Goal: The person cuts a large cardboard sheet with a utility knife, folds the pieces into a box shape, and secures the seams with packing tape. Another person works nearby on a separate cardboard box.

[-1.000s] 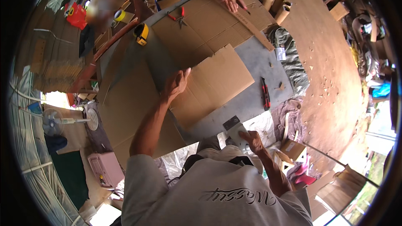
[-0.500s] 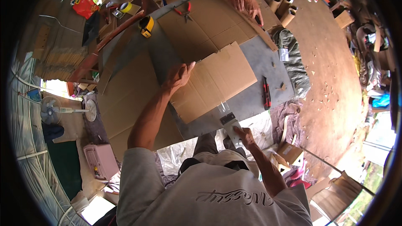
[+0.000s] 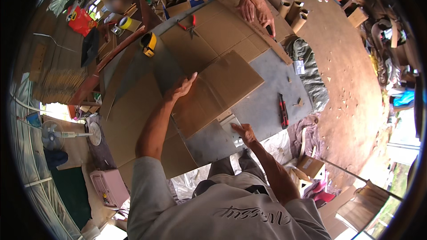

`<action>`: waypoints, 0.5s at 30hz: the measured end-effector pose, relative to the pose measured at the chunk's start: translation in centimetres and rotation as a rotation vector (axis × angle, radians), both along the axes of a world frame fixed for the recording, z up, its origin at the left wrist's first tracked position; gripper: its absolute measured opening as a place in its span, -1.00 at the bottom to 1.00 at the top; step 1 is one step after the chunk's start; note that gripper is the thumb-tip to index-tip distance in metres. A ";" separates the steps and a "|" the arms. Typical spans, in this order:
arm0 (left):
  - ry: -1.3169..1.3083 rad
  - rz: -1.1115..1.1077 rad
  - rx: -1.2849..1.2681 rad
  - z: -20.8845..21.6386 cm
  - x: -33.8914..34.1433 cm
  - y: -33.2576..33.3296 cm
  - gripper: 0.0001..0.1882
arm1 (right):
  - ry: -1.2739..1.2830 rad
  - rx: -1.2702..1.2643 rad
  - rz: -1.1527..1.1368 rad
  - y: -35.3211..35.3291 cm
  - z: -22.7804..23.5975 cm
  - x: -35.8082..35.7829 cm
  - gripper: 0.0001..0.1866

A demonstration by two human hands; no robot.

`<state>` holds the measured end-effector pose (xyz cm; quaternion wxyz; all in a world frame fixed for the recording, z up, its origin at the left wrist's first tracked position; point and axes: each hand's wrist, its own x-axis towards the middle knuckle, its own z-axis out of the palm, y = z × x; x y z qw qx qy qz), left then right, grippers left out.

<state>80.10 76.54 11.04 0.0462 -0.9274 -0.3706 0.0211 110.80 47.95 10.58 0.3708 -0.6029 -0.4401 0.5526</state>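
A flat brown cardboard piece (image 3: pixel 222 80) lies on the grey tabletop in front of me, overlapping larger sheets. My left hand (image 3: pixel 182 86) rests on its left part with fingers stretched out. At its near edge, my right hand (image 3: pixel 243 134) grips a pale, flat hand-held tape dispenser (image 3: pixel 227 123); the dispenser's end meets the cardboard edge. Some of the dispenser is hidden by my fingers and by glare. A red and black utility knife (image 3: pixel 283 111) lies to the right of my right hand.
Across the table, a co-worker's hands (image 3: pixel 257 13) press on a long wooden straightedge (image 3: pixel 258 29) over a cardboard sheet (image 3: pixel 213 29). Red-handled pliers (image 3: pixel 190 27) and a yellow tape measure (image 3: pixel 149 44) lie on the far side. Cardboard tubes (image 3: pixel 296 13) stand beyond the right corner.
My right hand has brought the dispenser from beyond the table's near edge up to the cardboard edge. My left fingers have straightened. The cardboard's upper surface looks darker and smoother.
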 end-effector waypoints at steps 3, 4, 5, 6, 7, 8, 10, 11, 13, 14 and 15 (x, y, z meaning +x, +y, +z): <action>0.007 0.048 -0.150 -1.4 0.9 -2.4 -0.49 | -0.145 0.036 0.123 -1.2 -1.4 0.9 -0.61; -0.055 0.008 -0.159 -3.7 0.8 -4.4 -0.53 | -0.213 0.035 0.198 -2.4 -1.5 1.9 -0.62; -0.110 -0.028 -0.174 -6.0 0.2 -7.0 -0.56 | -0.135 0.001 0.184 -3.4 -0.4 2.1 -0.58; -0.170 -0.077 -0.189 -7.7 0.3 -9.2 -0.58 | -0.065 -0.039 0.157 -4.6 0.9 2.5 -0.52; -0.232 -0.126 -0.193 -8.3 1.0 -10.4 -0.61 | -0.013 -0.197 0.132 -5.0 2.7 2.9 -0.46; -0.327 -0.042 -0.232 -7.6 3.1 -11.3 -0.63 | 0.009 -0.128 0.110 -5.5 2.7 3.3 -0.44; -0.501 0.134 -0.320 -3.9 7.7 -14.0 -0.69 | 0.064 0.005 0.072 -7.3 1.6 3.7 -0.39; -0.559 0.163 -0.349 -2.0 8.7 -15.1 -0.68 | 0.042 -0.029 0.086 -7.5 0.9 3.9 -0.39; -0.636 0.130 -0.372 2.4 9.0 -17.9 -0.66 | 0.014 -0.101 0.126 -7.2 -0.5 4.4 -0.38; -0.651 0.098 -0.372 4.4 9.2 -19.3 -0.65 | -0.040 -0.259 0.143 -6.9 -0.6 4.2 -0.38; -0.658 0.080 -0.353 6.1 9.3 -20.4 -0.63 | 0.025 -0.255 0.119 -6.7 -0.1 3.9 -0.39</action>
